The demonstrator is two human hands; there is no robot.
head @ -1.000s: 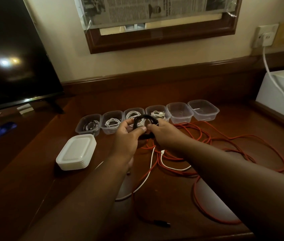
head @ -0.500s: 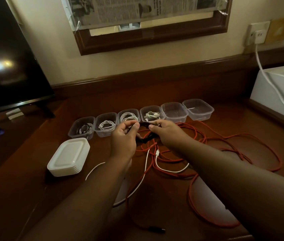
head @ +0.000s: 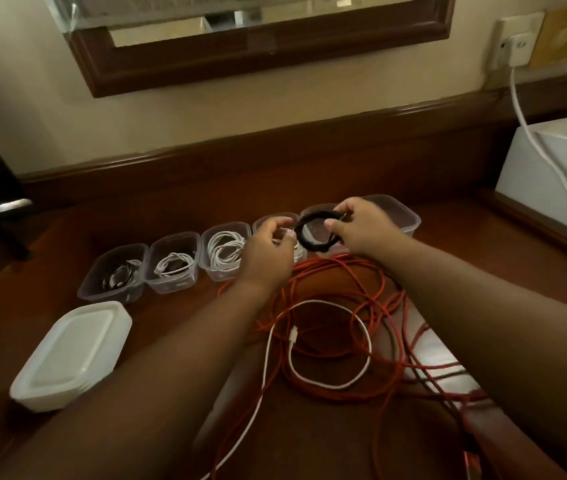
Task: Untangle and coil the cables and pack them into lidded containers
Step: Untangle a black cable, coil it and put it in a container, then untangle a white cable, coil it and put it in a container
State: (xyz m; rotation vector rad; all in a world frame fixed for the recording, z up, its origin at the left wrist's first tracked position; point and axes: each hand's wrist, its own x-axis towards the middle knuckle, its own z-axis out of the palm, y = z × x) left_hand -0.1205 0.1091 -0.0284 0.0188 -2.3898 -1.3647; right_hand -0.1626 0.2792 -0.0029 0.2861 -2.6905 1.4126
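Observation:
A black cable coil (head: 304, 242) is held up over the fifth clear container (head: 313, 213) in a row of small tubs. My right hand (head: 361, 228) pinches the coil's right side. My left hand (head: 268, 249) touches its left edge with curled fingers, over the fourth container (head: 268, 221). The three tubs to the left hold coiled cables: dark and white (head: 115, 277), white (head: 173, 265), white (head: 225, 249). The sixth tub (head: 405, 218) is partly hidden behind my right hand. A long red cable (head: 355, 289) and a white cable (head: 330, 384) lie tangled on the desk.
A stack of white lids (head: 70, 355) sits at the front left of the wooden desk (head: 50, 271). A white appliance (head: 559, 171) with a plugged-in white cord (head: 531, 133) stands at the right. A framed mirror (head: 261, 46) hangs on the wall.
Both hands have lifted the black coil and carried it to the right, from in front of the third and fourth tubs to above the fifth. The camera has tilted down and closer.

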